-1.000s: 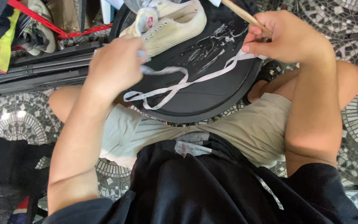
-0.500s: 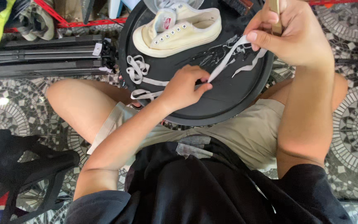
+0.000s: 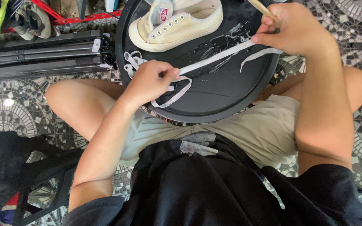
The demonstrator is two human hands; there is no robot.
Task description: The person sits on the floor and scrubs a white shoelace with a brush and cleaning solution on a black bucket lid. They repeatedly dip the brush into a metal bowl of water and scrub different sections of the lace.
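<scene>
On a patterned mosaic floor (image 3: 5, 104) a round black tray (image 3: 214, 100) rests across the knees; a cream sneaker (image 3: 177, 23) with a red tongue label lies on it; the left hand (image 3: 149, 81) and right hand (image 3: 294, 29) pinch a white shoelace (image 3: 214, 60) taut, the right also gripping a wooden stick (image 3: 261, 8).

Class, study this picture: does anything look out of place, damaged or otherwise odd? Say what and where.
The cream sneaker in the black tray has empty eyelets: its white lace is out, stretched between the left hand and right hand. Whitish smears streak the tray's floor. Nothing looks broken.
</scene>
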